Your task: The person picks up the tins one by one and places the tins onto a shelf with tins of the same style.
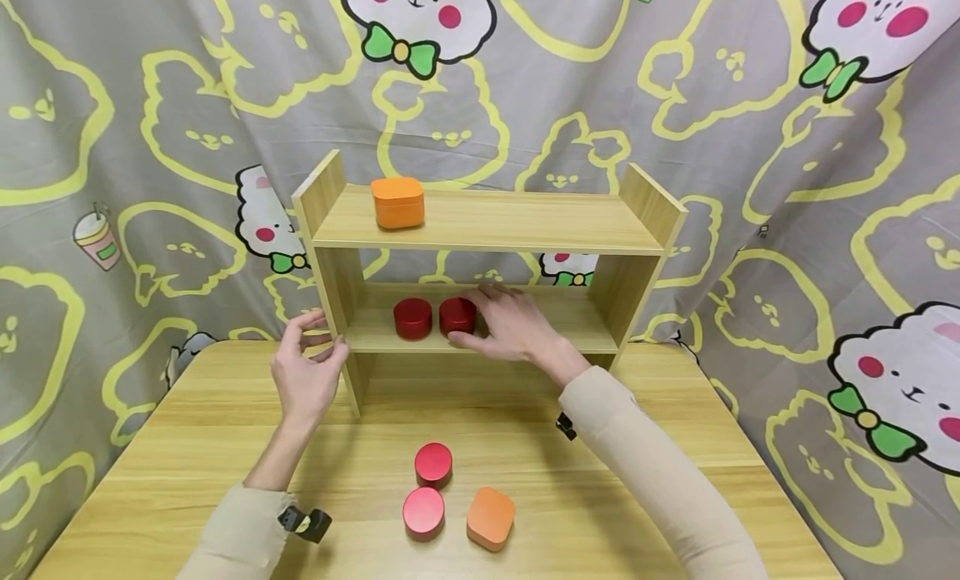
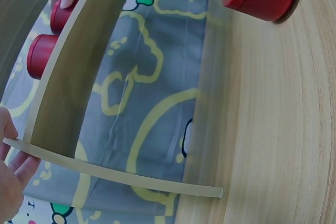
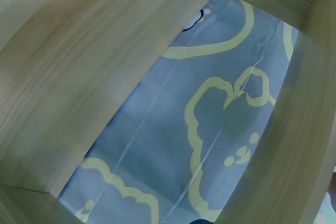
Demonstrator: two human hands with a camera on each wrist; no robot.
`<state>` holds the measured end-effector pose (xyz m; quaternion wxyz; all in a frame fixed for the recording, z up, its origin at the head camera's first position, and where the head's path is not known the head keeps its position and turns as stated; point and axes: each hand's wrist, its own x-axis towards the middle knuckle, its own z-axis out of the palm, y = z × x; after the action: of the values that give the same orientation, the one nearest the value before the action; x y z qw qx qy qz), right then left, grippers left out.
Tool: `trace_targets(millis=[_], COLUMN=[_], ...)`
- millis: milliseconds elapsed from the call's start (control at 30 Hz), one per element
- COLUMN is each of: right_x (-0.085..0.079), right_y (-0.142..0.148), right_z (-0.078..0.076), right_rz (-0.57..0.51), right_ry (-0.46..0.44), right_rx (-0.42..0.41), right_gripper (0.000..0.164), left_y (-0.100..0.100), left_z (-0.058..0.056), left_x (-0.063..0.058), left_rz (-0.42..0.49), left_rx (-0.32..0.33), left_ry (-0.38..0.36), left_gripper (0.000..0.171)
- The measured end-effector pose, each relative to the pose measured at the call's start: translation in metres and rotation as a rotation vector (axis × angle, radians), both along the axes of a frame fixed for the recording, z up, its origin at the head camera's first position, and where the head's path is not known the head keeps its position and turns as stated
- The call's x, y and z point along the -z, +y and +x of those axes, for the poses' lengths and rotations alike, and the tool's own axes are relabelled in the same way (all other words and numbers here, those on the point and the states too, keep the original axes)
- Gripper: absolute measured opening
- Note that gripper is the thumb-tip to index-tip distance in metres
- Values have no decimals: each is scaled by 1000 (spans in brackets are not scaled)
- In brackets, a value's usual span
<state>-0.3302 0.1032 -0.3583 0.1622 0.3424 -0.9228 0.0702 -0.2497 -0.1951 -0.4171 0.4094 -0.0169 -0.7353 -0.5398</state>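
Note:
My right hand (image 1: 510, 322) holds a round red tin (image 1: 454, 317) on the middle board of a small wooden shelf (image 1: 480, 245), thumb at its front and fingers over its right side. Just left of it stands another red tin (image 1: 412, 320), a small gap between them. At the shelf's left end, my left hand (image 1: 303, 380) grips the edge of the upright side panel (image 2: 121, 174), thumb on one face and fingers on the other. The right wrist view shows boards and curtain, with the right hand out of frame.
An orange rounded-square box (image 1: 398, 205) sits at the left of the top board. On the wooden table (image 1: 187, 463) before the shelf are two red tins, one farther back (image 1: 433, 463) and one nearer (image 1: 423, 513), beside an orange box (image 1: 491, 518). A patterned curtain (image 1: 525, 80) hangs behind.

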Motion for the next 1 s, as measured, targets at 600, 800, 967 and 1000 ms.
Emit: trace_targets(millis=[600,800,967,1000], right_x=[8,12,13,14], right_y=[27,37,46,47], right_z=[28,43,53,55], right_rz=[-29,-49,-66,-70], right_ry=[166,265,299,299], right_rx=[-25,-54,-61,-62], right_gripper=[70,69,69,70], left_y=[0,1,2,2], left_z=[0,1,1,1], left_x=[0,1,-1,-1], left_rz=[-2,2,7,7], left_rx=[-10,-15,-18,-18], left_ry=[-1,-9,-11,-12], left_gripper=[42,42,42,42])
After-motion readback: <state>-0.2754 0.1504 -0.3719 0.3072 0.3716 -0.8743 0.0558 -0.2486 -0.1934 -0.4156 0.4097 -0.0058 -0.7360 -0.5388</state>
